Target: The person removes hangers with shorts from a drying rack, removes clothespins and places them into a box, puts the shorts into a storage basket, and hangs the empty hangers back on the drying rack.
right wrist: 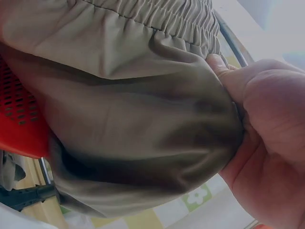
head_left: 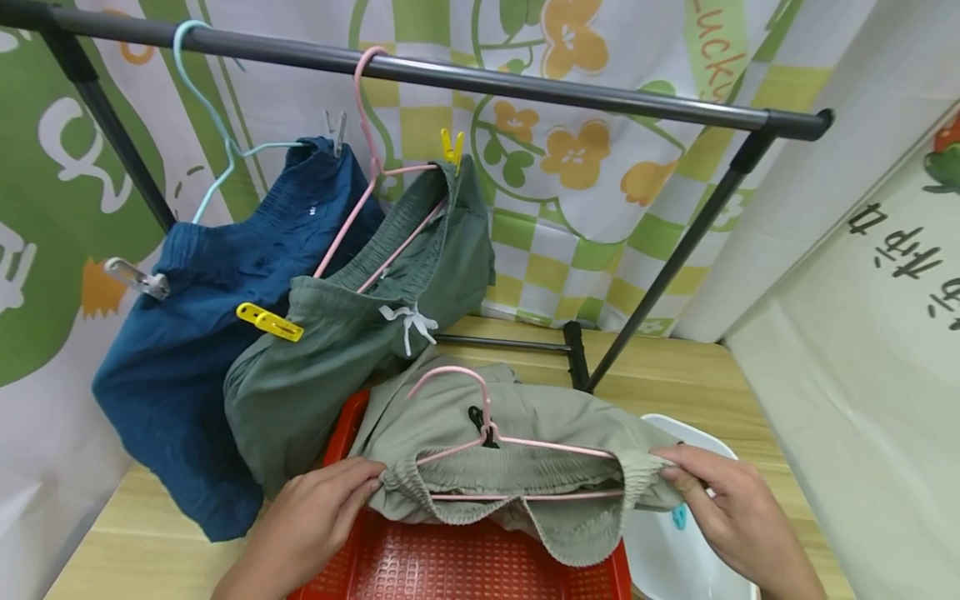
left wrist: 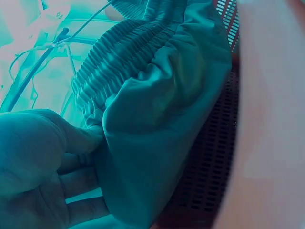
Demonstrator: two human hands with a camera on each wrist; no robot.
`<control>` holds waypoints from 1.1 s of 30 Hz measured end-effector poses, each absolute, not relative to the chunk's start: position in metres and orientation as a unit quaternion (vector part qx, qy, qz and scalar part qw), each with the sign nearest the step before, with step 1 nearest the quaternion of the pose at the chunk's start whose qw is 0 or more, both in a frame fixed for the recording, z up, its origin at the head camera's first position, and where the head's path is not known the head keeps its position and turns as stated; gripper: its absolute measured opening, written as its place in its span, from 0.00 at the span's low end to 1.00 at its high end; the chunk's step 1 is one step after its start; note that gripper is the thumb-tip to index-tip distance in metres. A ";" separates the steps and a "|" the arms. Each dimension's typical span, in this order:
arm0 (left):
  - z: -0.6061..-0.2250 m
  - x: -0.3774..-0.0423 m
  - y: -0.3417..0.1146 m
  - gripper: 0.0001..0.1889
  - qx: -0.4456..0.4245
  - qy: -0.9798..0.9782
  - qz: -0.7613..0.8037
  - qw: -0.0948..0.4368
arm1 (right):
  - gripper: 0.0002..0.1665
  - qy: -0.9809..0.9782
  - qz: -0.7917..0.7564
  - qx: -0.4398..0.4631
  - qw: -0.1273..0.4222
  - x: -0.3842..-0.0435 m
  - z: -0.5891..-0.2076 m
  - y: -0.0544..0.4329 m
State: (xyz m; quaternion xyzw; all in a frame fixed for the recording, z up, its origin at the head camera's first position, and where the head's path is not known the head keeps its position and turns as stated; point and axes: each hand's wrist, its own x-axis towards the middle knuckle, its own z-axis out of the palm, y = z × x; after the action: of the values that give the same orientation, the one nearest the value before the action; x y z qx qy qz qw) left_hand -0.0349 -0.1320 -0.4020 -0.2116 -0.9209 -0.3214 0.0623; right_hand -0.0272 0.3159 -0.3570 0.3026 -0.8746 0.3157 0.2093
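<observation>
Khaki shorts (head_left: pixel 555 417) with an elastic waistband are stretched between both hands, over a red basket. Inside the waistband sits a pink hanger (head_left: pixel 555 445), its hook sticking up above the cloth. My left hand (head_left: pixel 318 508) pinches the left end of the waistband; in the left wrist view, thumb and fingers (left wrist: pixel 78 181) meet at the gathered cloth. The right end of the waistband is pinched by my right hand (head_left: pixel 731 508), its thumb (right wrist: pixel 218 64) pressing on the cloth in the right wrist view.
A dark metal rack rail (head_left: pixel 525 86) runs across the back. From it hang blue shorts (head_left: pixel 217 333) and green shorts (head_left: pixel 337 367) on hangers, with grey and yellow clothespins (head_left: pixel 270 322). The red basket (head_left: pixel 420 558) stands below, and a white basin (head_left: pixel 660 550) is to its right.
</observation>
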 end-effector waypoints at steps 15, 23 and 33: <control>-0.384 -0.037 -0.120 0.10 -0.183 -0.932 -0.310 0.036 | 0.11 -0.878 0.313 0.284 0.225 -0.022 -0.342 0.303; -0.385 -0.028 -0.124 0.13 -0.203 -0.902 -0.368 0.097 | 0.09 -0.860 0.341 0.300 0.233 -0.027 -0.359 0.301; -0.393 -0.024 -0.131 0.15 -0.175 -0.882 -0.407 0.162 | 0.16 -0.839 0.379 0.337 0.197 -0.031 -0.380 0.307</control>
State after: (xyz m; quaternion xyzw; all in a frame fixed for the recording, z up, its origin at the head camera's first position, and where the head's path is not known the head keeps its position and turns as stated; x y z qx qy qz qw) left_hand -0.0244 -0.1308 -0.3935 -0.1749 -0.8819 -0.4065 0.1624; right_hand -0.0306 0.3067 -0.3795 0.3365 -0.8393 0.3790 0.1965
